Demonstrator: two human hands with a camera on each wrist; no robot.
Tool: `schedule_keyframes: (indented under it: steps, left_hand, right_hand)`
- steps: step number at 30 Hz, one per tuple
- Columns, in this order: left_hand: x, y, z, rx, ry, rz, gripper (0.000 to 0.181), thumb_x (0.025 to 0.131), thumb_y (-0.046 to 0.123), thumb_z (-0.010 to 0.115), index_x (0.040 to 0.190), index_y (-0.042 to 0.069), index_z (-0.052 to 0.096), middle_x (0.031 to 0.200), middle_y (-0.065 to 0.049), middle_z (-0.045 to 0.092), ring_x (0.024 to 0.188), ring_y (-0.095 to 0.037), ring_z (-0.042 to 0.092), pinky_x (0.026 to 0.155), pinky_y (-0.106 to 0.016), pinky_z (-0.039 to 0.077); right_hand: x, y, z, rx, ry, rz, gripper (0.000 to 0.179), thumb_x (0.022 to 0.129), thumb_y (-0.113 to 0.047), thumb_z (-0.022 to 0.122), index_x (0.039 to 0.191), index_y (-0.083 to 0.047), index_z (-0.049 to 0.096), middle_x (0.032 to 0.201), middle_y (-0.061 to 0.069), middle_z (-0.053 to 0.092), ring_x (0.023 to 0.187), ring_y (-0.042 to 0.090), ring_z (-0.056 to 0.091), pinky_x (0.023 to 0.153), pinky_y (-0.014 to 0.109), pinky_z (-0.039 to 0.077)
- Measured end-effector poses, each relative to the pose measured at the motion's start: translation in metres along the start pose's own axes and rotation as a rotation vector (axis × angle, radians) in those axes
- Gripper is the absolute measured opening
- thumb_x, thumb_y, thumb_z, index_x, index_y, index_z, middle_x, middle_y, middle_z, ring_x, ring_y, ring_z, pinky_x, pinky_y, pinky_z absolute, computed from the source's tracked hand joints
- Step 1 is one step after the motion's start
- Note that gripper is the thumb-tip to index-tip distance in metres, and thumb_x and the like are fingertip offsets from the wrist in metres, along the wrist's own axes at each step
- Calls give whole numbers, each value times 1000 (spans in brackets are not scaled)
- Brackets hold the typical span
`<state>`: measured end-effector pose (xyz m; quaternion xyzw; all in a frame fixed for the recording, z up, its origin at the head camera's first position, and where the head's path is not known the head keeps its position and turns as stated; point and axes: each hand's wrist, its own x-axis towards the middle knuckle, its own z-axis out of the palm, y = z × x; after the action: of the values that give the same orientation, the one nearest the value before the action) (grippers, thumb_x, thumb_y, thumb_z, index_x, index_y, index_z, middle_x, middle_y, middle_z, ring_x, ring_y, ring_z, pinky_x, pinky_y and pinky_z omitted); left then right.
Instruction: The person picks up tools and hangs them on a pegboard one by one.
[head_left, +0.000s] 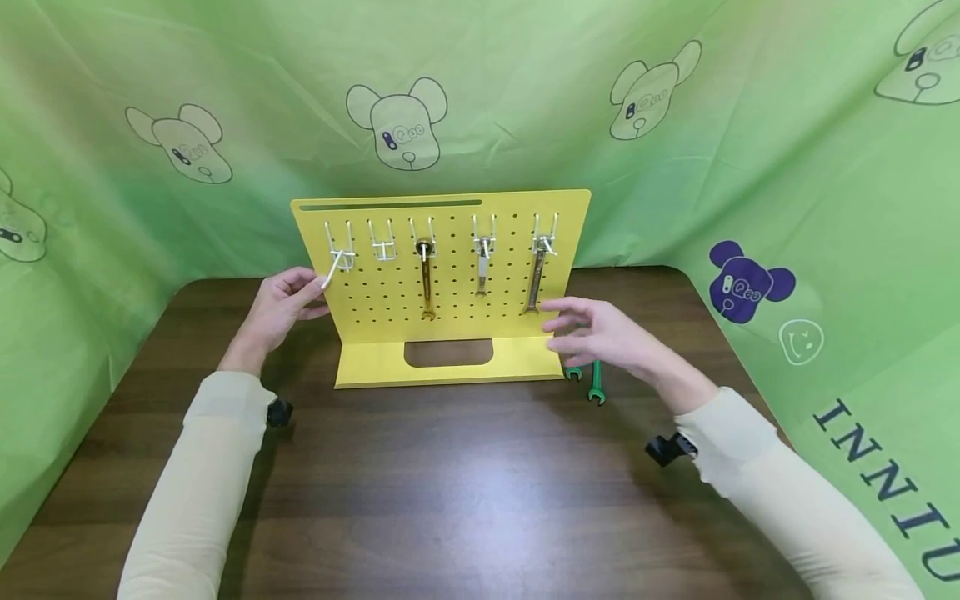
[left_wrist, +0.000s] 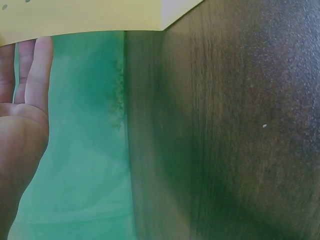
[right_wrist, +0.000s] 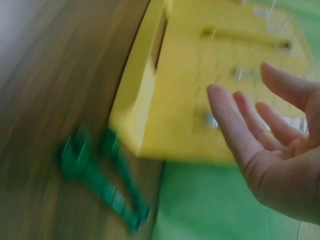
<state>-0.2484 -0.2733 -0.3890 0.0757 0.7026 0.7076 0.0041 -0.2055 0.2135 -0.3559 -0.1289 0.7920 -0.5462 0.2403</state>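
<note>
A yellow pegboard stands upright on its foot on the table. My left hand grips its left edge; in the left wrist view, fingers reach behind the board. My right hand is by the lower right edge, with nothing in it and its fingers spread and slightly bent. Three metal wrenches hang from white hooks: a long one, a shorter one and another at the right. On the left are two bare hooks, one beside the other.
Two green wrenches, one beside the other, lie on the brown wooden table right of the board, partly hidden by my right hand in the head view. Green printed cloth hangs behind and at both sides.
</note>
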Motion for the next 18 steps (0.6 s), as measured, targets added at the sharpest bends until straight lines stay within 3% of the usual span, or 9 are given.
schedule_keyframes:
  steps: [3,6,13,18]
  left_hand:
    - [0,1,-1,8,4,-3,6,99,12,68,97,11,73,91,1,70,87,-11,70,80,-32,63]
    - [0,1,-2,0,1,-2,6,99,12,68,97,11,73,92,0,70,87,-12,69,80,-32,63]
    - [-1,-1,-3,-17,-4,2,7,99,10,67,97,10,73,92,1,70,87,-11,69,80,-31,63]
    - [0,-1,0,-16,-18,10,6,100,9,66,99,8,72,93,1,71,88,-12,69,81,-32,63]
  right_hand:
    - [-10,19,-21,-75,41,49,78,92,-10,77,156,-8,33,145,29,45,112,41,64,88,55,60]
    - [-15,36,-34,-83,77,103,85,92,-8,76,160,-6,23,149,32,38,109,37,66,87,52,61]
    - [-10,66,-44,-23,145,202,97,91,-6,77,161,-2,10,150,35,29,98,32,68,83,49,63]
    - [-5,79,-49,45,175,253,102,90,-7,78,161,-4,6,151,33,25,101,28,60,79,48,64]
